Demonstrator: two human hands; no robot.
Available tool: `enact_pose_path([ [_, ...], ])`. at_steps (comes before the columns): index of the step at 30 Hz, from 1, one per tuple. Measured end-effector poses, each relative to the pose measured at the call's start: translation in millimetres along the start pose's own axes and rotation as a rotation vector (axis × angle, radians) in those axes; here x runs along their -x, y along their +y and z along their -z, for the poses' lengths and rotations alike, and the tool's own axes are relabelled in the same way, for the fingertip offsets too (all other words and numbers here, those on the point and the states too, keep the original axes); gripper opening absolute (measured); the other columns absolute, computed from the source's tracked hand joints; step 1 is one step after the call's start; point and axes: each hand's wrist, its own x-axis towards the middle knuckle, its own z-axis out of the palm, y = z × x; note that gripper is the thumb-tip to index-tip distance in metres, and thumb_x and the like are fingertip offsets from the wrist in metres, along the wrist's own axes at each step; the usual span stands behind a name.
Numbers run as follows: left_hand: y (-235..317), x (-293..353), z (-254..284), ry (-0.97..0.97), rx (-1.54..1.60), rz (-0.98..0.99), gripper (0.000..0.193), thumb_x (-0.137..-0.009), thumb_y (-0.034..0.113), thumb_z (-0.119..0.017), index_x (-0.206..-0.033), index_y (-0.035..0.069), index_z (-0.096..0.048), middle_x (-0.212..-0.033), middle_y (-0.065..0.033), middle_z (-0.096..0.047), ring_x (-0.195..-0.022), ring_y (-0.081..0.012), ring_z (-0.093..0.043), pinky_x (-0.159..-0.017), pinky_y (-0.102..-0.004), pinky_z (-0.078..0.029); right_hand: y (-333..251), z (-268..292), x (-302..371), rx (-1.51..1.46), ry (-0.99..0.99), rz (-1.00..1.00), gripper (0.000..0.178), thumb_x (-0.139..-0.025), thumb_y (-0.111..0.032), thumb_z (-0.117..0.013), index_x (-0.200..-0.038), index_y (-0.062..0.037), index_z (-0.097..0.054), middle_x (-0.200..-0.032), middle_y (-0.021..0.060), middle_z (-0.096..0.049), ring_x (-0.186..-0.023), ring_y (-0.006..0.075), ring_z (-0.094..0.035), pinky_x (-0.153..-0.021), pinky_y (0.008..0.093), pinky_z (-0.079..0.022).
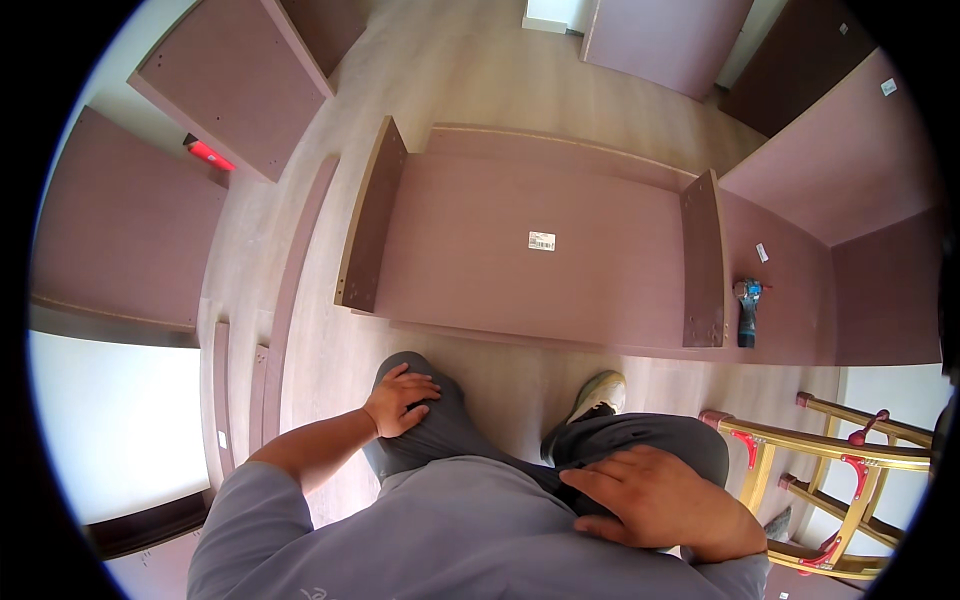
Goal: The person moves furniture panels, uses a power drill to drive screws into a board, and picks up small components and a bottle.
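My left hand (403,398) lies on my left knee, fingers spread and holding nothing. On my right thigh rests my right hand (650,492), its thumb and fingers apart with nothing in them. Ahead of my knees a partly assembled reddish-brown cabinet (530,270) lies on the floor, apart from both hands. Its left side panel (372,220) and right side panel (705,265) stand up from a flat board with a white label (541,241). A blue-and-black cordless drill (747,312) lies just right of the right panel.
A gold folding ladder (830,440) with red fittings is at my lower right. Brown boards (230,85) lean at the far left, a red object (210,153) beside them. Long narrow strips (300,270) lie left on the wood floor. A large panel (850,150) stands at the right.
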Motion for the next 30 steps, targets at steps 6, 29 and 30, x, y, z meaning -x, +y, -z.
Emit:
enact_pose_path([
  [6, 2.4, -1.8, 1.2, 0.000, -0.004, 0.002, 0.038, -0.092, 0.022, -0.065, -0.129, 0.014, -0.073, -0.141, -0.0054, -0.070, -0.144, -0.0276, -0.054, -0.127, -0.0586, -0.024, 0.8, -0.6, 2.0, -0.007, -0.007, -0.004, 0.054, -0.094, -0.036, -0.076, -0.135, -0.0031, -0.064, -0.117, 0.0110, -0.075, -0.105, 0.0279, -0.071, -0.093, 0.0407, -0.055],
  [29, -10.1, 3.0, -6.0, 0.014, -0.025, -0.014, 0.037, -0.096, 0.025, -0.063, -0.131, 0.014, -0.072, -0.142, -0.0040, -0.068, -0.146, -0.0270, -0.052, -0.129, -0.0591, -0.024, -7.2, -2.4, -5.6, -0.033, 0.002, -0.063, 0.056, -0.084, -0.032, -0.084, -0.131, -0.0056, -0.069, -0.114, 0.0129, -0.075, -0.105, 0.0341, -0.070, -0.094, 0.0445, -0.054],
  [30, -10.0, 2.8, -5.9, 0.015, -0.022, -0.010, 0.037, -0.096, 0.025, -0.063, -0.131, 0.014, -0.072, -0.142, -0.0040, -0.068, -0.146, -0.0270, -0.052, -0.129, -0.0590, -0.024, -7.7, -1.8, -5.7, -0.028, 0.003, -0.065, 0.056, -0.084, -0.032, -0.084, -0.131, -0.0057, -0.069, -0.114, 0.0128, -0.075, -0.105, 0.0339, -0.070, -0.094, 0.0444, -0.054],
])
